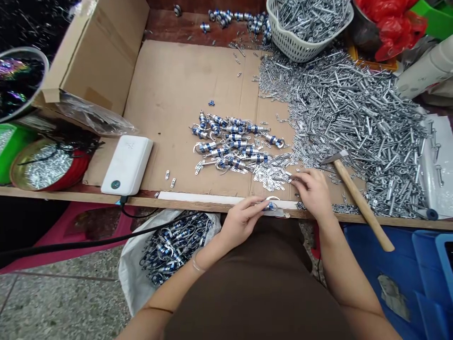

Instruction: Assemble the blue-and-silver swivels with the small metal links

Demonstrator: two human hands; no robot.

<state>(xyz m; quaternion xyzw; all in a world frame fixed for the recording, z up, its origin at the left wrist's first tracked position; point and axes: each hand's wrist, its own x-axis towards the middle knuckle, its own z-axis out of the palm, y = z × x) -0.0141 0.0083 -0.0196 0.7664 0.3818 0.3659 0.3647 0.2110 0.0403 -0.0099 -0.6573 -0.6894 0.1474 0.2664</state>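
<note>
At the bench's front edge my left hand (244, 215) is closed on a blue-and-silver cylindrical fitting (271, 206) with a curved metal loop. Its fingers cover part of the fitting. My right hand (312, 191) pinches a small perforated metal plate (289, 174), beside a loose heap of similar plates (271, 177). Behind both hands lies a cluster of blue-and-silver fittings (235, 137) with hooks and loops. A hammer (361, 203) with a wooden handle rests to the right, its handle sticking out past the bench edge.
Bolts and small plates form a large pile (354, 108) on the right, below a white basket (295, 51) of bolts. A white power bank (126, 165) with a cable and a cardboard box (102, 56) stand left. Below hangs a white sack (129, 269) of fittings.
</note>
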